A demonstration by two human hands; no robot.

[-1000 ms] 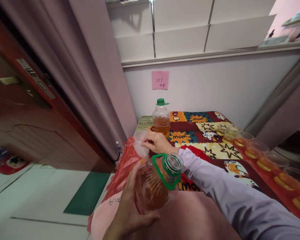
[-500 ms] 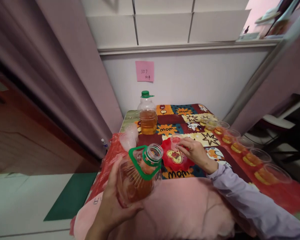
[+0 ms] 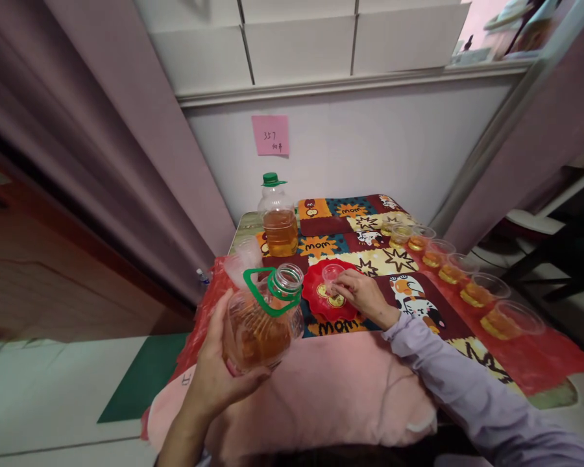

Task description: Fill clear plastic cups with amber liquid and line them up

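My left hand (image 3: 214, 376) is wrapped round an open clear jug (image 3: 260, 321) of amber liquid with a green handle ring, held tilted above my lap. My right hand (image 3: 363, 295) pinches a small clear plastic cup (image 3: 331, 274) that stands on a red plate (image 3: 324, 299) on the patterned tablecloth (image 3: 370, 259). A stack of empty clear cups (image 3: 246, 256) sits at the table's left edge, behind the jug.
A second capped jug (image 3: 277, 217) of amber liquid stands at the back of the table. Several filled clear cups (image 3: 467, 279) line the right side on a red cloth. A pink cushion (image 3: 350, 389) lies on my lap. Curtain and door are left.
My right hand took one cup from the stack at the left and carried it right onto the red plate. The view swung rightward; the jug stays in my left hand.
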